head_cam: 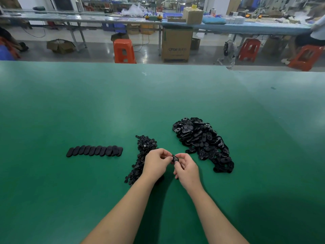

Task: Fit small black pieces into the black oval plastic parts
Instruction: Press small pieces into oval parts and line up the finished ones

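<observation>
My left hand [156, 162] and my right hand [186, 169] meet above the green table, and both pinch one black oval part [175, 158] between their fingertips. Whether a small piece is in it is hidden by my fingers. A heap of small black pieces [144, 147] lies just behind and under my left hand. To the right, a bigger pile of black oval parts [202, 141] spreads out. On the left, a neat overlapping row of oval parts [95, 150] lies flat.
The green table [105, 103] stretches far ahead and to both sides. Beyond its far edge stand an orange stool [124, 51], a cardboard box [176, 44] and long benches with clutter.
</observation>
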Available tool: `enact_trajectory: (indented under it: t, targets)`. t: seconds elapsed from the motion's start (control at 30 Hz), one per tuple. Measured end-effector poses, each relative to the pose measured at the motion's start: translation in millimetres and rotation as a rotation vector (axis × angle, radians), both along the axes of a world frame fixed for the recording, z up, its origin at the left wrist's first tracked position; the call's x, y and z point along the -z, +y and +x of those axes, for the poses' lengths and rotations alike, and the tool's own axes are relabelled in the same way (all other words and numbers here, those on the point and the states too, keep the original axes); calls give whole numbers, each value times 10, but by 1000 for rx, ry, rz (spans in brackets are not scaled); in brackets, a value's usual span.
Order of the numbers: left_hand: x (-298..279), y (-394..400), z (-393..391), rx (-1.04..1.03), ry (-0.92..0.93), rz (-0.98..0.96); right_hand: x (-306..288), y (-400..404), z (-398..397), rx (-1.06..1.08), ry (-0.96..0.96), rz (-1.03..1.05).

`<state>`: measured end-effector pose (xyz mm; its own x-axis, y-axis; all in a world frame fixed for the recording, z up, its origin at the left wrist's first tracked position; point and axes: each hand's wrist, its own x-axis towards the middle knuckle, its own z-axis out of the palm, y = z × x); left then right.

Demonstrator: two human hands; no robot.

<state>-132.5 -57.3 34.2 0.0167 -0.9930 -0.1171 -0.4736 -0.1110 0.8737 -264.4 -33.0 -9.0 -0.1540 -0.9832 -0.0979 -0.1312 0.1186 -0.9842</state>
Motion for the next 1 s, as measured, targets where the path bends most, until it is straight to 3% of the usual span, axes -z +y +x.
enact_trajectory:
  t: [0.37, 1.0]
  targets:
    - [-74, -10, -92, 21, -226, -23, -41, 15, 0, -1, 38, -15]
    - [-94, -26, -78, 2, -189, 25, -70, 14, -6, -24, 17, -16]
